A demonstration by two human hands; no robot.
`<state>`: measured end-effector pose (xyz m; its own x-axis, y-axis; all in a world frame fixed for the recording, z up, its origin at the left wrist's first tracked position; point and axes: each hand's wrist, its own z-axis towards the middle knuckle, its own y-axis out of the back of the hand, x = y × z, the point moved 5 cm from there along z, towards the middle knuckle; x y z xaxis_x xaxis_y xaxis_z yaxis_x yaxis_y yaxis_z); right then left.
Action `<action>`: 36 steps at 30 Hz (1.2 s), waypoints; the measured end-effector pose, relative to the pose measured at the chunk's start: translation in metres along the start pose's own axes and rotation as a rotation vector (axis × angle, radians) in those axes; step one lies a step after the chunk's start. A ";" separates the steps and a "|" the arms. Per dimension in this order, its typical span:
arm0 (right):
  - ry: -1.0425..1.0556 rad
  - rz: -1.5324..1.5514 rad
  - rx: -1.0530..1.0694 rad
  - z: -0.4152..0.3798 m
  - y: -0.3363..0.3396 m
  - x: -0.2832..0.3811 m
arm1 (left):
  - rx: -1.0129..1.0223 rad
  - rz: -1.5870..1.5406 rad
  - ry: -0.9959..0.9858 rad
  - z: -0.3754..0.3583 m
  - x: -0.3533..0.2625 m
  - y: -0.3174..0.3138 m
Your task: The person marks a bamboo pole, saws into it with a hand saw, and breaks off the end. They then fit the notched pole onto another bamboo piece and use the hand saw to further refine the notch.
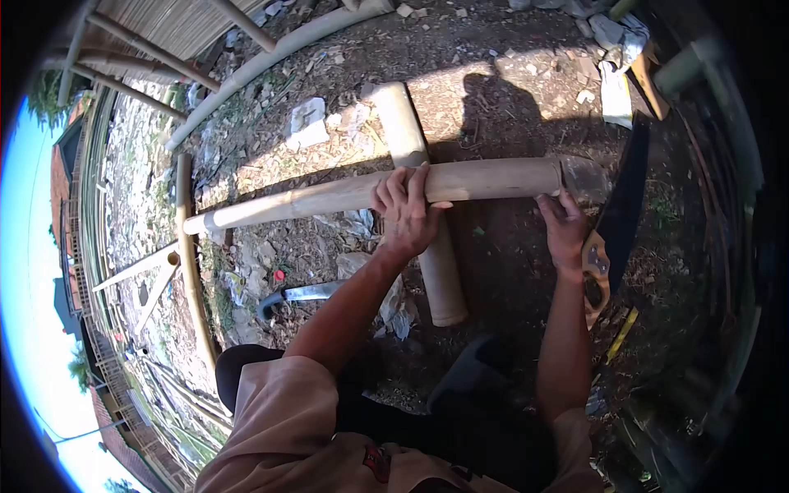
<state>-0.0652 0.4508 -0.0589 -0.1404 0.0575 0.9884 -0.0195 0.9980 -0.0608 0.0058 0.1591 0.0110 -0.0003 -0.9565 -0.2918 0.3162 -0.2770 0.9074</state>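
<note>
A long bamboo pole [329, 195] lies crosswise over a shorter, thick bamboo piece [440, 279] on the ground. My left hand [408, 209] rests over the long pole near the crossing, fingers wrapped over its top. At the pole's right part, my right hand [562, 218] has its thumb and fingers pressed together at the lower edge, beside a dark cut line. Whether it grips the pole or something small is hidden. A handsaw [623, 218] with a dark blade and wooden handle lies just right of my right hand.
A machete [308, 292] with a dark handle lies below the long pole. Another bamboo pole [188, 255] supports the long pole's left end. A yellow tool [622, 336] lies at lower right. Paper and plastic scraps [306, 123] litter the ground. A second wooden handle [648, 85] is at upper right.
</note>
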 end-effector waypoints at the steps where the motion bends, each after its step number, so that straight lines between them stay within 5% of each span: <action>1: -0.127 -0.004 -0.028 -0.005 -0.002 0.012 | -0.053 -0.016 -0.010 0.000 0.001 0.002; 3: 0.049 -0.399 -0.045 0.000 0.008 0.024 | -0.077 -0.063 -0.001 -0.002 0.007 0.001; 5: -0.119 -0.345 -0.093 0.012 0.024 0.011 | -0.132 -0.078 -0.014 -0.009 0.007 -0.002; 8: 0.018 -0.303 -0.003 0.022 0.047 -0.023 | -0.172 -0.128 0.018 -0.015 0.005 -0.002; 14: -0.260 0.158 -0.078 -0.008 0.027 -0.005 | -0.169 0.015 0.037 -0.038 0.000 -0.023; 22: -0.258 0.123 -0.028 0.000 0.039 -0.015 | -0.261 0.046 0.060 -0.028 -0.006 -0.022; 26: -0.214 -0.054 -0.016 0.009 0.006 0.038 | 0.164 0.007 -0.031 0.046 -0.021 -0.004; 29: -0.113 -0.329 -0.204 0.001 -0.010 0.076 | 0.205 0.034 -0.246 0.072 -0.053 -0.031; 31: 0.006 -0.519 -0.245 -0.015 -0.002 0.066 | 0.299 0.035 -0.223 0.080 -0.065 -0.036; 33: 0.018 -0.588 -0.326 -0.065 0.020 0.055 | 0.332 0.035 -0.230 0.088 -0.061 -0.031; 36: 0.186 -1.098 -0.378 -0.173 0.077 0.031 | 0.352 0.043 -0.246 0.089 -0.064 -0.027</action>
<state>0.1003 0.5343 -0.0087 -0.0843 -0.8666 0.4918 0.2593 0.4575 0.8506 -0.0872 0.2197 0.0324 -0.2336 -0.9496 -0.2091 -0.0220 -0.2098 0.9775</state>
